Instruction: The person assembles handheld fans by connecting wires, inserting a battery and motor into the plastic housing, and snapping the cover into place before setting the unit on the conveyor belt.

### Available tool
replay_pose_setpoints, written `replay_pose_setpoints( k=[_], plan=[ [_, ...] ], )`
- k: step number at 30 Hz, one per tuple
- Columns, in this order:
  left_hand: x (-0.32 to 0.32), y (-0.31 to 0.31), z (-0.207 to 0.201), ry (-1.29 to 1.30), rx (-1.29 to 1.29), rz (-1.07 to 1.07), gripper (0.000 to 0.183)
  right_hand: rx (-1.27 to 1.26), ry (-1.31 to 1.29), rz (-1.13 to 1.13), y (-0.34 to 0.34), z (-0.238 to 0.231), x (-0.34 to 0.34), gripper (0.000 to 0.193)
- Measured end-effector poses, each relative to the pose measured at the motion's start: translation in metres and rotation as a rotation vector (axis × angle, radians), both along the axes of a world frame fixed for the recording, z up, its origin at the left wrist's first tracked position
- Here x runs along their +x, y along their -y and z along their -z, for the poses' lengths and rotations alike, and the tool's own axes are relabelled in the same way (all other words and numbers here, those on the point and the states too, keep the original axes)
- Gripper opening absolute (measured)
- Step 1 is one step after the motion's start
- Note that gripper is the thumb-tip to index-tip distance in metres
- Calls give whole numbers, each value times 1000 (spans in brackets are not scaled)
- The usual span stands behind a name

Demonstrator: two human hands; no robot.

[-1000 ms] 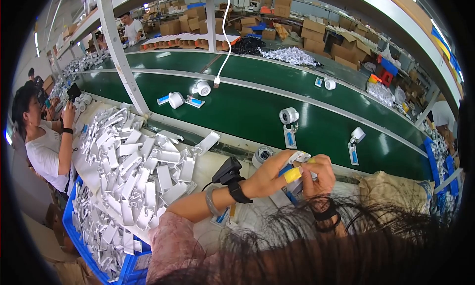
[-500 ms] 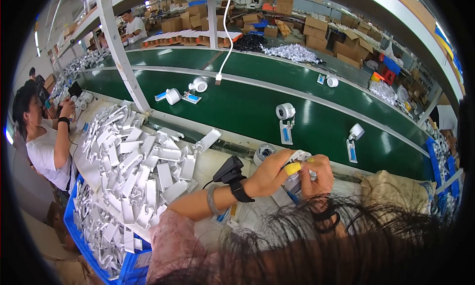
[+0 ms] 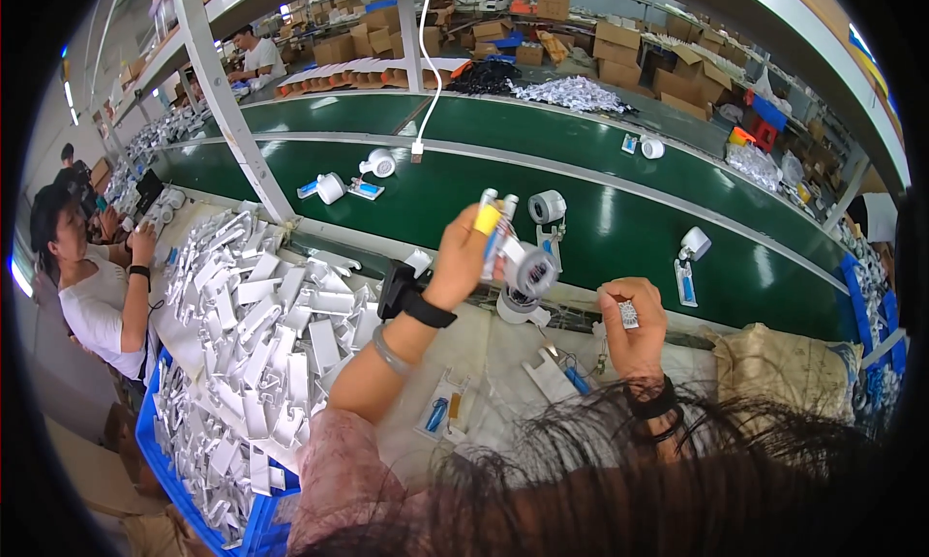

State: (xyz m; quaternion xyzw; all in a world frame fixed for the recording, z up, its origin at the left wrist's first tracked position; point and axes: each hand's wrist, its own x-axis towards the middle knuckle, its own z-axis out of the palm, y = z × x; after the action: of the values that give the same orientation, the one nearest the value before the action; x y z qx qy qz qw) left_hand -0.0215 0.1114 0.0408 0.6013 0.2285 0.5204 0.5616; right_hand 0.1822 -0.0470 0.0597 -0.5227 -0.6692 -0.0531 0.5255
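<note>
At the far left of the frame a seated co-worker in a white T-shirt [image 3: 92, 305] bends over the pale surface [image 3: 484, 363]. Right of that person, a heap of flat white plastic brackets [image 3: 252, 315] spreads across the surface and spills into a blue plastic crate [image 3: 256, 528] at the lower left. In the centre, the person's left hand [image 3: 463, 257], with a black wristband and a yellow-taped fingertip, is raised above the surface; its fingers are clenched around a small white round device with a grey lens face [image 3: 527, 265], which sits just right of the hand. Right of centre, the right hand [image 3: 634, 317] is lower, its fingers closed on a small white ridged part [image 3: 628, 314]. Behind both hands a green conveyor belt [image 3: 619, 238] runs across the frame, carrying more white round devices, well apart. At the lower left of centre lies a clear packet with a blue piece [image 3: 440, 412]. Dark hair [image 3: 677, 489] fills the bottom right.
</note>
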Motion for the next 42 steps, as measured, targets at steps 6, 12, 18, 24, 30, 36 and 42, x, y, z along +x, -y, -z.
replay_pose_setpoints(
  k=[6, 12, 18, 24, 30, 36, 42],
  plan=[
    [-50, -76, 68, -81, 30, -511, 32, -83, -58, -103, -18, 16, 1, 4],
    [-21, -86, 83, -709, 769, -747, 45, -61, -35, -30, -9, 7, 10, 4],
    [28, -90, 64, -1233, 363, -157, 47, -67, -131, -168, -17, 9, 10, 2],
    [91, -97, 66, -1620, 377, -352, 52, -85, -100, -151, -14, 5, 14, 3],
    [91, -66, 16, -1211, 62, -157, 25, -88, -104, -147, -16, 9, 18, 2],
    [65, -106, 39, -955, -119, 218, 52, -125, -69, -141, -16, 11, 19, 2],
    [53, -69, -13, -597, -131, 324, 39, -105, -314, -158, -25, 22, 18, 13]
  ],
)
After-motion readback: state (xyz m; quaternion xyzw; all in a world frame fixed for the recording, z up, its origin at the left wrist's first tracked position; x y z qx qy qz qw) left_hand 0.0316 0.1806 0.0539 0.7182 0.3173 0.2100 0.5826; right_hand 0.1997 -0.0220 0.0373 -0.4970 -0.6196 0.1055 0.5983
